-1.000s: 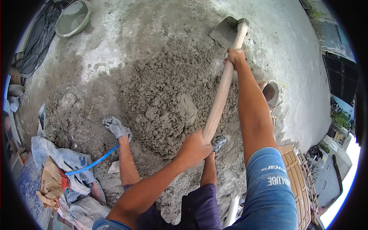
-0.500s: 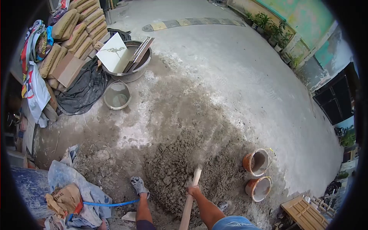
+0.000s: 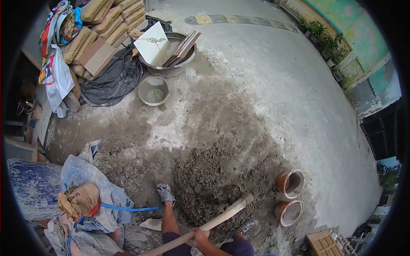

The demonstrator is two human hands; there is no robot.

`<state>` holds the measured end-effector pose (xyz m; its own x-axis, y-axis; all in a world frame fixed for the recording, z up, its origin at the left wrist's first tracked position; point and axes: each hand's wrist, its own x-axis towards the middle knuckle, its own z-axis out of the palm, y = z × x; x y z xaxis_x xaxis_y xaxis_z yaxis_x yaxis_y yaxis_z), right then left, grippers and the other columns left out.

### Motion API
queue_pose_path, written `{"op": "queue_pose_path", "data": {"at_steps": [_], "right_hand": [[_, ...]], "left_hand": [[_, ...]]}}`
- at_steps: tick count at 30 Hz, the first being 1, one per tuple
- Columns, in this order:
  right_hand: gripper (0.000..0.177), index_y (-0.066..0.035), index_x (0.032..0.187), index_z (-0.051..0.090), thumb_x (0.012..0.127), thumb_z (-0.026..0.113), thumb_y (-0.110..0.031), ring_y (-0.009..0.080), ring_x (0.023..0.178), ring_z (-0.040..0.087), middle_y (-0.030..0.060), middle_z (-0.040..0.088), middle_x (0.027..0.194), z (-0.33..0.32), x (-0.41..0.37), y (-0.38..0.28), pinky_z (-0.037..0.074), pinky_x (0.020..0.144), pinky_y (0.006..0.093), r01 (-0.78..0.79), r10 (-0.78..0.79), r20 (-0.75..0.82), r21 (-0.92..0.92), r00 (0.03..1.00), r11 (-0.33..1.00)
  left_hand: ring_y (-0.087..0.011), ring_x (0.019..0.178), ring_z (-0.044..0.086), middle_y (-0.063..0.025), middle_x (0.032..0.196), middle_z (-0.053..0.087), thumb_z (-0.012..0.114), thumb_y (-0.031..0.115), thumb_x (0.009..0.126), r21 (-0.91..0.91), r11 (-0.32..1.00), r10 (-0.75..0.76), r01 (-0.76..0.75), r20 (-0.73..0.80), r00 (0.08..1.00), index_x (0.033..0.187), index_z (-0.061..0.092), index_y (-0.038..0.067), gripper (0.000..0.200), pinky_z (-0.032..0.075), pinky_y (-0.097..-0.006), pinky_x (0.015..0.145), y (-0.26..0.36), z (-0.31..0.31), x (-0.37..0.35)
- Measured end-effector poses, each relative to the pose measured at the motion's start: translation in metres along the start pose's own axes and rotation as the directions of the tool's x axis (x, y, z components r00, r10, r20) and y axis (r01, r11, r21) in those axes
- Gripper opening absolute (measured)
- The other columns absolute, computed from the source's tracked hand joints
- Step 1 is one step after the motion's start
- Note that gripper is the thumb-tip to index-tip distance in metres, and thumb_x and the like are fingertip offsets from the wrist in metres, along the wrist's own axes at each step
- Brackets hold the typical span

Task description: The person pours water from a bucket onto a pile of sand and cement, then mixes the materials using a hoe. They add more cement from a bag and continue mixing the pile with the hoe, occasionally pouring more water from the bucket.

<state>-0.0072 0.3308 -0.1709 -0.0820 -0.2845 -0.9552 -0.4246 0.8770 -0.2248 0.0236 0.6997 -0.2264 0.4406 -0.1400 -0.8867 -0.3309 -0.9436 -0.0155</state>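
Note:
My right hand (image 3: 200,237) is wrapped round a long pale wooden hoe handle (image 3: 222,216) at the bottom centre. The handle slants up to the right, its thick end over a heap of wet grey mortar (image 3: 196,175). Its blade cannot be made out against the mix. My left hand does not show clearly; the handle's lower end runs out at the bottom edge. My shoes, one grey (image 3: 165,193) and one half hidden (image 3: 243,228), stand at the heap's near side.
Two orange buckets (image 3: 282,181) (image 3: 279,209) stand right of the heap. A grey bucket (image 3: 145,97) and a round tub (image 3: 188,62) holding tiles are farther back. Stacked cement bags (image 3: 79,45) stand back left. Near left are a blue drum (image 3: 32,187) and plastic sheeting (image 3: 113,187).
The handle has swung from near upright to a low slant, its far end moving right. My right hand has moved down and left. The whole view has shifted right and, nearby, upward.

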Motion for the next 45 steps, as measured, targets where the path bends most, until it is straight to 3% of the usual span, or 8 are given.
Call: {"op": "queue_pose_path", "data": {"at_steps": [2,8,16,20,26,32,37,45], "right_hand": [[0.056,-0.008,0.113,0.032,0.071,0.063,0.010,0.0230,0.084,0.057,0.0093,0.048,0.092,-0.013,-0.014,0.028,0.049,0.068,0.0373,0.019,-0.025,0.127,0.048,0.992,0.999],[0.039,-0.006,0.105,0.035,0.074,0.051,0.011,0.0214,0.074,0.058,0.0108,0.052,0.089,-0.045,-0.060,-0.181,0.052,0.074,0.0419,0.624,-0.695,0.233,0.314,0.680,0.715],[0.015,-0.003,0.088,0.046,0.080,0.056,-0.012,0.0159,0.050,0.053,0.0066,0.052,0.063,-0.035,0.072,-0.491,0.047,0.047,0.0287,0.796,-0.808,0.002,-0.176,0.589,0.579],[0.009,-0.003,0.081,0.048,0.079,0.054,-0.010,0.0157,0.049,0.052,0.0050,0.052,0.059,-0.015,0.181,-0.339,0.047,0.046,0.0318,0.304,-0.296,0.095,-0.486,0.950,0.819],[0.010,-0.004,0.078,0.050,0.082,0.050,-0.012,0.0186,0.049,0.051,0.0060,0.049,0.059,-0.030,0.175,-0.134,0.049,0.047,0.0349,-0.179,0.243,0.104,-0.419,0.965,0.890],[0.028,-0.005,0.103,0.038,0.081,0.055,-0.004,0.0180,0.055,0.052,0.0103,0.051,0.075,-0.014,0.083,-0.064,0.047,0.045,0.0324,0.068,-0.064,0.043,-0.113,0.997,0.991],[0.051,-0.009,0.115,0.026,0.078,0.056,0.006,0.0190,0.073,0.058,0.0119,0.051,0.091,0.014,-0.014,0.012,0.052,0.068,0.0369,0.192,-0.203,0.073,0.135,0.976,0.972],[0.038,-0.005,0.105,0.029,0.079,0.056,-0.003,0.0199,0.058,0.055,0.0119,0.052,0.078,0.026,0.037,-0.287,0.051,0.051,0.0354,0.736,-0.773,0.132,0.244,0.620,0.632]], "left_hand": [[-0.0295,0.110,0.051,-0.0081,0.114,0.060,0.076,0.032,0.063,0.052,0.998,0.029,-0.041,0.213,0.977,0.103,0.062,0.013,0.046,0.039,-0.0416,0.092,-0.072,0.017,-0.108],[-0.0301,0.111,0.051,-0.0113,0.109,0.060,0.073,0.015,0.060,-0.153,0.638,0.680,-0.755,-0.349,0.645,0.098,0.063,0.008,0.039,0.038,-0.0437,0.096,0.121,-0.078,-0.002],[-0.0414,0.076,0.061,-0.0222,0.077,0.062,0.064,0.018,0.069,-0.582,0.463,0.629,-0.668,-0.316,0.711,0.103,0.056,0.000,0.039,0.049,-0.0465,0.069,0.402,-0.213,-0.014],[-0.0431,0.083,0.062,-0.0285,0.085,0.060,0.064,0.019,0.074,-0.794,0.581,0.432,-0.177,0.117,0.894,0.110,0.046,-0.006,0.048,0.049,-0.0460,0.074,0.384,-0.201,-0.119],[-0.0419,0.088,0.062,-0.0314,0.095,0.059,0.068,0.029,0.077,-0.696,0.707,0.342,0.123,0.489,0.802,0.105,0.043,-0.009,0.053,0.048,-0.0443,0.077,0.322,-0.250,-0.214],[-0.0356,0.089,0.063,-0.0231,0.091,0.063,0.070,0.027,0.075,-0.700,0.713,0.500,-0.030,0.478,0.722,0.111,0.048,0.000,0.050,0.047,-0.0393,0.076,0.130,-0.218,-0.222],[-0.0264,0.102,0.052,-0.0045,0.098,0.062,0.079,0.026,0.057,-0.086,0.951,0.309,-0.297,0.222,0.925,0.097,0.063,0.014,0.045,0.037,-0.0422,0.091,-0.062,-0.063,-0.152],[-0.0370,0.084,0.062,-0.0184,0.086,0.065,0.064,0.018,0.067,-0.477,0.681,0.565,-0.556,-0.142,0.813,0.102,0.062,0.005,0.037,0.049,-0.0446,0.076,0.211,-0.139,0.045]]}}
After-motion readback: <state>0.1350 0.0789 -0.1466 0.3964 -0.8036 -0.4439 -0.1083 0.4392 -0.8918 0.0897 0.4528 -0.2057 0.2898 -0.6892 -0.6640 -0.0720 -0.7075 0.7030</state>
